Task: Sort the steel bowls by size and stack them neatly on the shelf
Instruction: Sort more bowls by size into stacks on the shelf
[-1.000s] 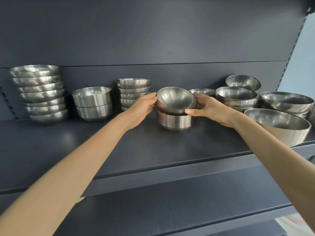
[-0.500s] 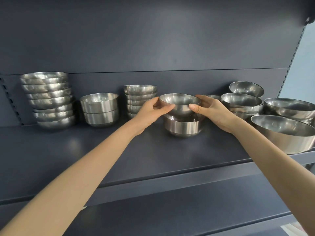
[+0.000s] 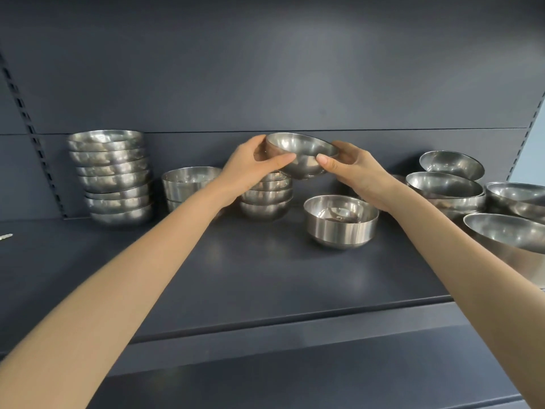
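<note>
The small bowl [image 3: 300,162] is now raised off the straight-sided bowl [image 3: 342,231], which rests on the shelf [image 3: 236,276]. It hangs just above the small-bowl stack [image 3: 265,200], mouth up, rim dipping rightward. Left hand [image 3: 247,169] and right hand [image 3: 359,175] pinch opposite sides.

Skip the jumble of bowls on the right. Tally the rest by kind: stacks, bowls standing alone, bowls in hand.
Stacks: 3 (tall stack, straight-sided stack, small stack)
Bowls standing alone: 1 (lone bowl)
Bowls in hand: 1 (held bowl, between left hand and right hand)
Total: 5
</note>
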### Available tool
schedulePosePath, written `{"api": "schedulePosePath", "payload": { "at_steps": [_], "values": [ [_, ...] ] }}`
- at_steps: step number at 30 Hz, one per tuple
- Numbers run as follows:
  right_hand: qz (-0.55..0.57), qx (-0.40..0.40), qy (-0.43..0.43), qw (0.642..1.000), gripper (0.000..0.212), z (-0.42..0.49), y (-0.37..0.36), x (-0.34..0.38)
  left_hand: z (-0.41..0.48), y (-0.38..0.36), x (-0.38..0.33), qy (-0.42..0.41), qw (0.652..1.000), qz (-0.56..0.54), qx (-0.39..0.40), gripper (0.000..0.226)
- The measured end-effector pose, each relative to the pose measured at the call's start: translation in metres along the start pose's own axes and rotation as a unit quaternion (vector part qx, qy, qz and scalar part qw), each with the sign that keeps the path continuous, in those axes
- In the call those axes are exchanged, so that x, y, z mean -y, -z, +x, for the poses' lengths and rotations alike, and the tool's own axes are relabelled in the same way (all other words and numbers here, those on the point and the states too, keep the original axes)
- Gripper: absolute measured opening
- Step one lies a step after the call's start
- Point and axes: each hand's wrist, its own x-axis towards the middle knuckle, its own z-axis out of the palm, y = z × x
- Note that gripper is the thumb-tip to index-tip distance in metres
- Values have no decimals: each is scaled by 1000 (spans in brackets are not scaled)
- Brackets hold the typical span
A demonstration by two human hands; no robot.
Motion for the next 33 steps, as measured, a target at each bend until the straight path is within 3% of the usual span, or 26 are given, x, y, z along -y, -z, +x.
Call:
{"api": "schedulePosePath", "payload": {
  "at_steps": [7, 8, 11, 13, 15, 17, 19, 23, 27, 33],
  "values": [
    [14, 0, 11, 1000, 39, 32, -15, 7, 16, 28, -7, -6, 1000, 30, -2, 41],
    [18, 1, 13, 1000, 40, 39, -16, 6, 19, 32, -6, -3, 999, 33, -1, 41],
    [16, 9, 14, 1000, 83, 55, -24, 5, 27, 43, 1, 19, 999, 30, 3, 20],
    [6, 28, 15, 999, 93, 65, -29, 4, 30, 50, 6, 30, 999, 30, 8, 21],
    [1, 46, 5, 999, 90, 74, -34, 4, 32, 58, 11, 46, 998, 39, 14, 15],
    [-6, 59, 0, 998, 78, 82, -39, 2, 36, 66, 16, 58, 997, 54, 24, 32],
    [-6, 73, 0, 997, 65, 87, -42, -1, 40, 70, 21, 66, 995, 61, 32, 31],
    [-11, 80, -5, 997, 67, 90, -44, -7, 45, 69, 26, 72, 992, 83, 55, 33],
    [-25, 82, -29, 996, 48, 91, -41, -16, 50, 67, 34, 92, 986, 120, 72, 45],
    [-16, 74, -38, 996, 58, 92, -43, -25, 52, 66, 38, 106, 979, 149, 84, 52]
  ]
}}
